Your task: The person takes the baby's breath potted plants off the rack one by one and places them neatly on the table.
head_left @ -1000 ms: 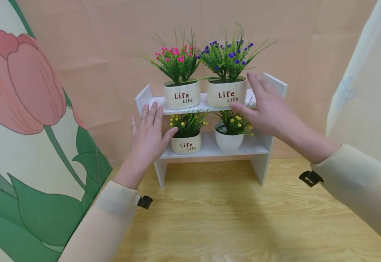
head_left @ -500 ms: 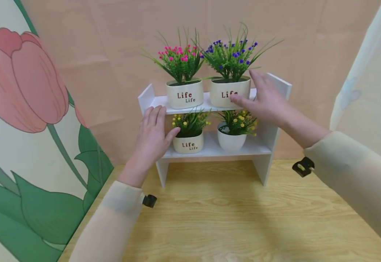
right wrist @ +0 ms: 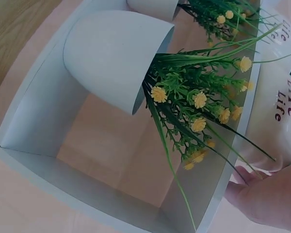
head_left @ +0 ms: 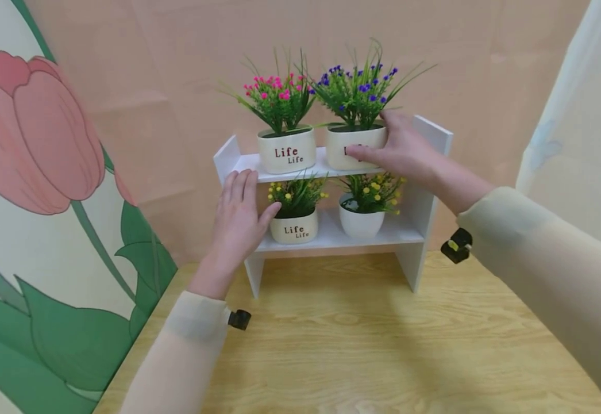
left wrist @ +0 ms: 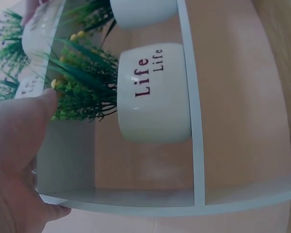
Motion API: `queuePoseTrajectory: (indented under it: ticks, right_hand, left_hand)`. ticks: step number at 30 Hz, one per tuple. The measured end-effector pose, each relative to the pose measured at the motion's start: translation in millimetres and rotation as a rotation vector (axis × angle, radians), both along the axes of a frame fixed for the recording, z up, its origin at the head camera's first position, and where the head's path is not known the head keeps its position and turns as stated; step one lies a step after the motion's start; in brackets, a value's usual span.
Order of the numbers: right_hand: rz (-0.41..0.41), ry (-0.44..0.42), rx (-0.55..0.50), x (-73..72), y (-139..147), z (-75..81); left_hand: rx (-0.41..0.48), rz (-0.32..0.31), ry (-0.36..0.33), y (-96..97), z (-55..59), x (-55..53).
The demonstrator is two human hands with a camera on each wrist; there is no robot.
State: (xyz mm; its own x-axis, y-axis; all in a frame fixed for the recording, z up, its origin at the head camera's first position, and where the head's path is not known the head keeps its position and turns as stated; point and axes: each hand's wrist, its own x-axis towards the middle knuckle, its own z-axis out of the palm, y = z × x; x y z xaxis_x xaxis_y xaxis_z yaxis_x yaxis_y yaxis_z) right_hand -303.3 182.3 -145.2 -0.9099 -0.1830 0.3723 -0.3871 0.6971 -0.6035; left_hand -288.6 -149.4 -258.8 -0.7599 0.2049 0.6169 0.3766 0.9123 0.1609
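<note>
On the upper board of a white two-tier shelf (head_left: 331, 238), my right hand (head_left: 406, 146) holds the right end of a cream flowerpot (head_left: 338, 148) with purple flowers. Its thumb lies across the front lettering, and its other fingers are partly hidden behind the pot. My left hand (head_left: 234, 221) rests at the shelf's upper left corner, its fingers laid over the board edge and its thumb held apart; the left wrist view shows one fingertip (left wrist: 60, 211) by the side panel. Left of the held pot stands a similar flowerpot (head_left: 285, 152) with pink flowers.
The lower board carries a "Life" pot (head_left: 294, 229) and a rounded white pot (head_left: 361, 223), both with yellow flowers. The shelf stands on a wood-grain table (head_left: 331, 345) against a pinkish wall covering (head_left: 176, 86). A tulip-printed panel (head_left: 57, 132) borders the left side.
My right hand has moved left onto the purple-flowered pot, its thumb now crossing the lettering. My left fingers have settled over the board edge. The pots keep their places.
</note>
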Motion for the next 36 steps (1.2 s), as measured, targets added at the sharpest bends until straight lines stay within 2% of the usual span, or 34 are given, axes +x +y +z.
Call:
queuePoseTrajectory:
  ticks: [4, 17, 28, 36]
  right_hand:
    - [0.026, -0.02, -0.052, -2.1, -3.3, 0.7]
    - [0.067, -0.128, -0.116, -9.2, 0.6, 5.3]
    - [0.067, -0.143, -0.127, -13.2, 3.8, 2.9]
    - [0.023, -0.136, -0.129, -14.1, 5.2, -0.2]
  left_hand:
    - [-0.001, -0.002, 0.014, -0.3, -0.4, -1.0]
    - [0.01, -0.001, 0.033, -1.9, -0.6, -2.4]
    - [0.005, 0.021, 0.015, 0.9, -2.2, -5.0]
    - [0.007, 0.029, 0.019, 1.6, -3.5, -4.8]
